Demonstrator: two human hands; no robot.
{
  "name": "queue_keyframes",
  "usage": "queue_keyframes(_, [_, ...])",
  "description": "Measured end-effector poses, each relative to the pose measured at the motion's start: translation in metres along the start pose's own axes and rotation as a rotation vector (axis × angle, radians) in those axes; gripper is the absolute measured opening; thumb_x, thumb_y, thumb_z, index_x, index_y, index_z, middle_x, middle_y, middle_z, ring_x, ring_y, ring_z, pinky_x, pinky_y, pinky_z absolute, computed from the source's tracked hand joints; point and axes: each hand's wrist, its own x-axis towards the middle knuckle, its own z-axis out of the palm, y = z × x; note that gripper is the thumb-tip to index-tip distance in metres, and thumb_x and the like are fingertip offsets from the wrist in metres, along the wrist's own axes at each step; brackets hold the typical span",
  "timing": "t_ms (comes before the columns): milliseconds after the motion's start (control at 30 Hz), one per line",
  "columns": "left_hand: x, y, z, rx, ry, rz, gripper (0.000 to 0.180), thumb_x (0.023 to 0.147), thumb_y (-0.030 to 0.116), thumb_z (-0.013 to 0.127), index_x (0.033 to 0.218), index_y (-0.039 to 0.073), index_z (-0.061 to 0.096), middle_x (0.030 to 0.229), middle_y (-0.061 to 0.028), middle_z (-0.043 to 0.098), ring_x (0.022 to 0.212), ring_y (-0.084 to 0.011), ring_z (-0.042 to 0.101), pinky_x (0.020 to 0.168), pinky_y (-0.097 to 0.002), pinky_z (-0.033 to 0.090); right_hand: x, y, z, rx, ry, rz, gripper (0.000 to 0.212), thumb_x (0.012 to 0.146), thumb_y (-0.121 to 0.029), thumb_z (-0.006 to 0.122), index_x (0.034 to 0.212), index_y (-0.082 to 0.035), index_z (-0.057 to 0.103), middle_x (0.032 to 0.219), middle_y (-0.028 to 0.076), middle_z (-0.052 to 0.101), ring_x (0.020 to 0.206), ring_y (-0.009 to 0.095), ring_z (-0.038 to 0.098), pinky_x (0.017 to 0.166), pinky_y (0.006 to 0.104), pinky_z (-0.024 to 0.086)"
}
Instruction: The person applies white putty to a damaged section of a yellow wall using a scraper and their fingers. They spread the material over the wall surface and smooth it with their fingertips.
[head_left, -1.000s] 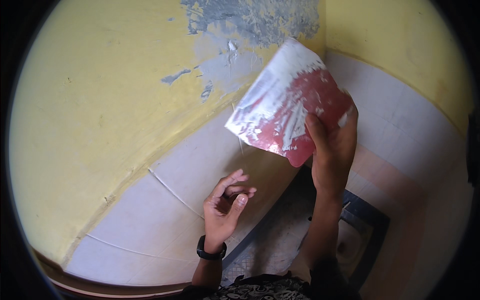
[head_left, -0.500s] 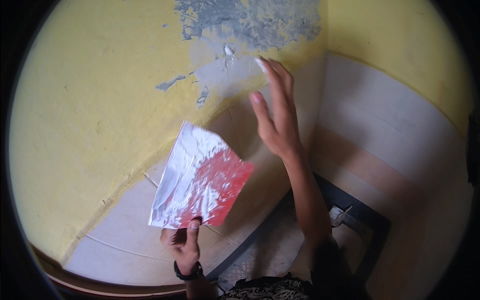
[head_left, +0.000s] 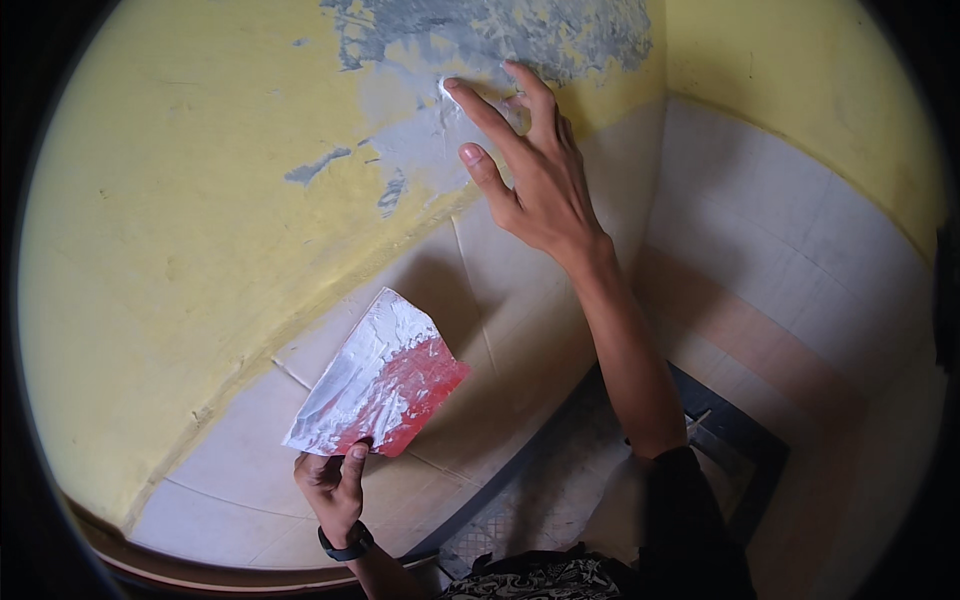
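My left hand (head_left: 338, 487), with a dark band on its wrist, pinches the lower edge of a red sheet (head_left: 422, 385). White paste (head_left: 350, 370) is smeared thickly over much of that sheet. Higher up, my right hand (head_left: 535, 170) reaches to the yellow wall (head_left: 200, 190), its fingers spread. The index fingertip rests on a small white dab of paste just below a rough grey patch (head_left: 490, 35). Around the fingers lies a paler, smoothed area (head_left: 415, 150) of the wall. My right hand holds nothing.
Pale tiles (head_left: 240, 450) cover the lower wall, below a raised ledge line. At the right the wall meets a second tiled wall (head_left: 790, 220) in a corner. Dark edging (head_left: 740, 430) runs along the floor there. Smaller grey spots (head_left: 318, 165) mark the yellow paint.
My right hand has moved up and left, bringing its index finger onto the white dab on the wall. My left hand has lowered the red sheet slightly, down and left.
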Motion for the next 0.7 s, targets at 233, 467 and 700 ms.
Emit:
queue_keyframes(233, [0.001,0.003,0.002,-0.024,0.025,0.028,0.011,0.091,0.002,0.075,0.098,-0.007,0.074,0.089,-0.0118,0.076,0.082,-0.0161,0.069,0.078,-0.0297,0.053,-0.011,0.001,-0.001,0.141,0.039,0.046,0.048,0.097,-0.029,0.064,0.144,-0.019,0.059,0.154,0.024,0.033,0.121,0.039,0.055,0.107,0.0506,0.041])
queue_keyframes(467, [0.003,0.008,0.004,-0.009,0.014,0.013,0.011,0.090,0.002,0.075,0.096,-0.007,0.075,0.089,-0.0117,0.075,0.082,-0.0163,0.069,0.078,-0.0298,0.053,-0.013,-0.002,0.001,0.011,0.030,0.027,0.049,0.097,-0.032,0.064,0.143,-0.017,0.061,0.156,0.024,0.031,0.124,0.039,0.052,0.107,0.0510,0.039])
queue_keyframes(700, [0.004,0.008,0.005,-0.022,0.005,0.015,0.017,0.093,0.009,0.076,0.100,-0.006,0.073,0.089,-0.0096,0.074,0.081,-0.0148,0.067,0.079,-0.0295,0.052,-0.017,-0.007,0.004,-0.116,0.126,0.030,0.049,0.096,-0.035,0.062,0.142,-0.016,0.062,0.159,0.028,0.027,0.132,0.043,0.042,0.111,0.0564,0.031])
